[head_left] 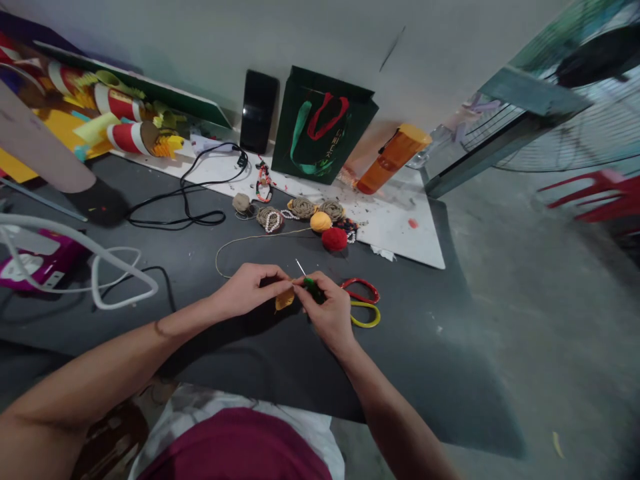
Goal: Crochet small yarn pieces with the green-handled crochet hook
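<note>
My left hand [255, 291] pinches a small piece of yellow crochet work [285, 299] between thumb and fingers. My right hand [327, 303] is closed round the green handle of a crochet hook [311, 287], its metal shaft pointing up and to the left. Both hands' fingertips meet at the top of the yellow piece. A thin strand of yarn [235, 241] loops from my left hand out to the left and back to a yellow yarn ball [321, 221]. Beside that ball lies a red yarn ball [334, 239]. Scissors with red and yellow handles [366, 315] lie just right of my right hand, partly hidden.
Brown yarn coils [302, 207] and beads lie behind my hands. A dark green paper bag [323, 127], a black phone [259, 112] and an orange bottle [393, 160] stand along the wall. Black cable [186, 193] and a purple power strip [43, 263] occupy the left.
</note>
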The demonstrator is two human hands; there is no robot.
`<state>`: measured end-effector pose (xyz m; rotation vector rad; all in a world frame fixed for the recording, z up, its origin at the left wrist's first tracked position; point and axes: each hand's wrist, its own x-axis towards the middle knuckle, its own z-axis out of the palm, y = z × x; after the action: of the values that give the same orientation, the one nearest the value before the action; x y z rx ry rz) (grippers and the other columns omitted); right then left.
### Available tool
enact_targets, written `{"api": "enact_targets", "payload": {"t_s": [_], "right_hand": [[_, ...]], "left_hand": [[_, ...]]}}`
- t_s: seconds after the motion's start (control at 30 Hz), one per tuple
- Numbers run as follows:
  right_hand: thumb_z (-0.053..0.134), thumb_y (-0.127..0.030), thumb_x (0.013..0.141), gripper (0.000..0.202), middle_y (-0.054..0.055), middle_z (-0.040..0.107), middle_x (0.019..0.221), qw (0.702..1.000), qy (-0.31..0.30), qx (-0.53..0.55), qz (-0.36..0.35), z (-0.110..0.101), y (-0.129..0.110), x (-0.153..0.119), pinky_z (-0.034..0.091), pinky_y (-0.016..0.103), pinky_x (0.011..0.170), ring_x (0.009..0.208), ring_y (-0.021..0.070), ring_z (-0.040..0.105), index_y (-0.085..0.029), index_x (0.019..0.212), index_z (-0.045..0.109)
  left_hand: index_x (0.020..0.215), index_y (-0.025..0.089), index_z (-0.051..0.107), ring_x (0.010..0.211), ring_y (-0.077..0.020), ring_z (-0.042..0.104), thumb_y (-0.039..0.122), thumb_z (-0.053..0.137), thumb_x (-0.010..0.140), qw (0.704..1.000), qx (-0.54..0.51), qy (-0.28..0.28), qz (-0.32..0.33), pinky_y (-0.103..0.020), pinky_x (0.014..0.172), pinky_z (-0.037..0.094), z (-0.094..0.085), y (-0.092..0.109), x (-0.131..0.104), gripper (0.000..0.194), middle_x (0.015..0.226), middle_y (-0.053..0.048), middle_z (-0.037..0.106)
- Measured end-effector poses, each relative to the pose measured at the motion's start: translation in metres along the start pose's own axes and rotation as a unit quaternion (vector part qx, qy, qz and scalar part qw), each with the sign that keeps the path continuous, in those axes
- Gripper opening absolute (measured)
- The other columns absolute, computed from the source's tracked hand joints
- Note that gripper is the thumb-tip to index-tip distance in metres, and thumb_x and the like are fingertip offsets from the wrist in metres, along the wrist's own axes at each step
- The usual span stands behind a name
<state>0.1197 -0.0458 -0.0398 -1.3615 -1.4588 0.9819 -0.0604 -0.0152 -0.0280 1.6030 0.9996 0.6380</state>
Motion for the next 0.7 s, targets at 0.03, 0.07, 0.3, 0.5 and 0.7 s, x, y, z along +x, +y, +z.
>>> {"api": "enact_targets", "payload": {"t_s": [0.03,0.07,0.3,0.5,0.7], "right_hand": [[0.07,-0.03,0.078,0.01,-0.002,0.06,0.062,1.0,-0.007,0.017,0.019,-0.0002,-0.0005,0.0008,0.039,0.024,0.047,0.048,0.0107,0.049,-0.021,0.075,0.068],[0.072,-0.033,0.077,0.013,-0.004,0.057,0.058,0.998,-0.015,0.04,0.041,-0.0004,-0.0011,0.0017,0.039,0.024,0.046,0.045,0.0099,0.047,-0.021,0.075,0.066],[0.077,-0.039,0.073,0.022,-0.004,0.058,0.06,0.992,-0.029,0.089,0.088,-0.0007,-0.0026,0.0033,0.037,0.024,0.044,0.044,0.0089,0.044,-0.02,0.077,0.066],[0.069,-0.027,0.081,0.008,0.001,0.065,0.07,0.998,-0.001,-0.027,-0.05,0.0007,0.0027,-0.0001,0.044,0.028,0.06,0.06,0.0143,0.055,-0.022,0.075,0.07],[0.065,-0.026,0.084,0.009,0.002,0.064,0.074,0.996,-0.018,-0.061,-0.062,0.0008,0.0001,0.0004,0.045,0.028,0.064,0.068,0.0163,0.059,-0.022,0.075,0.065]], "left_hand": [[0.087,0.015,0.07,0.072,-0.0152,0.064,0.037,0.061,0.085,1.0,-0.011,-0.003,-0.005,-0.025,0.07,0.048,0.0001,0.0003,0.0,0.024,0.079,-0.003,0.072],[0.087,0.015,0.07,0.073,-0.0153,0.064,0.036,0.063,0.083,1.0,-0.025,-0.006,-0.008,-0.026,0.07,0.049,0.0003,0.0001,0.0002,0.022,0.08,-0.003,0.073],[0.081,0.015,0.071,0.068,-0.0137,0.064,0.029,0.064,0.082,0.999,-0.051,0.008,-0.016,-0.024,0.067,0.049,0.0013,-0.003,0.0007,0.016,0.075,-0.002,0.073],[0.077,0.016,0.072,0.069,-0.0143,0.065,0.022,0.061,0.08,0.999,-0.02,0.024,-0.026,-0.024,0.068,0.049,0.0027,-0.002,-0.0004,0.013,0.074,-0.002,0.074],[0.076,0.016,0.071,0.07,-0.015,0.065,0.019,0.059,0.078,0.999,0.011,0.028,-0.038,-0.025,0.069,0.048,0.0026,-0.0003,-0.0007,0.012,0.074,-0.002,0.074]]}}
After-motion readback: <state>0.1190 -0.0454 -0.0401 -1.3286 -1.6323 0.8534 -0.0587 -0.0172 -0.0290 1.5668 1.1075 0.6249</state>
